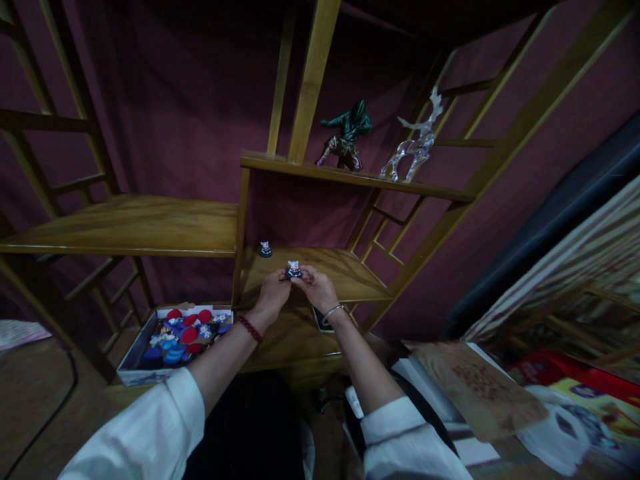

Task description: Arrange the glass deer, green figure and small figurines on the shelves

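Figurine (294, 269) is pinched by fingers (309, 272) of left hand (273, 294) and right hand (320, 289), and the second figurine (265, 250), beyond them leftward, could be toppled if brushed.

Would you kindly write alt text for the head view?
The left hand and right hand hold a small figurine at a wooden shelf bearing a similar one. A box of colourful pieces sits lower left, a hooded figure and clear deer above.

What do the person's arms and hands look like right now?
The left hand is ungloved, with a dark red beaded bracelet; the right hand is ungloved too, with a slim silvery bangle. White sleeves stop well short of both.
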Available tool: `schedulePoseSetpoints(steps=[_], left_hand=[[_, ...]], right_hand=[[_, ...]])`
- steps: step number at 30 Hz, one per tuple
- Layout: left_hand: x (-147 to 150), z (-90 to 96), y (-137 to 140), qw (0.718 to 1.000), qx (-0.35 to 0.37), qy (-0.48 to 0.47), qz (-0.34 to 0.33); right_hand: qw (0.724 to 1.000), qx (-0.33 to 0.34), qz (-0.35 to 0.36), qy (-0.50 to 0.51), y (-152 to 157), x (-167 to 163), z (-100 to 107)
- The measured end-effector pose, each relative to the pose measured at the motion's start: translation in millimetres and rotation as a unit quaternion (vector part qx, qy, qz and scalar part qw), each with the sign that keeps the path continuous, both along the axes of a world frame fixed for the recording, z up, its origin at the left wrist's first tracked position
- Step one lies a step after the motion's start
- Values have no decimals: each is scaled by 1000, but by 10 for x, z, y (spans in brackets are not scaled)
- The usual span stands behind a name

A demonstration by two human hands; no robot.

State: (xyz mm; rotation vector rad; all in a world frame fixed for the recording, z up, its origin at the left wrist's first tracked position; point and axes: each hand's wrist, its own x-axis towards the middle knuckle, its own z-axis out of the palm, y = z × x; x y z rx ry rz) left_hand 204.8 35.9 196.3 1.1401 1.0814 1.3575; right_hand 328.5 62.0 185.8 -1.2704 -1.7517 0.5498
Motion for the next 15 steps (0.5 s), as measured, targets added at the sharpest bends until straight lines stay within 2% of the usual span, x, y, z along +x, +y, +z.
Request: schedulePoseSetpoints(steps=[7, 15], left_hand=[[112, -70, 285, 999, -18, 48, 2], [151, -118, 483, 995, -19, 95, 26]], right_hand=[[1000, 4, -9, -23, 247, 111, -101], [998, 1, -16, -62, 305, 111, -9]])
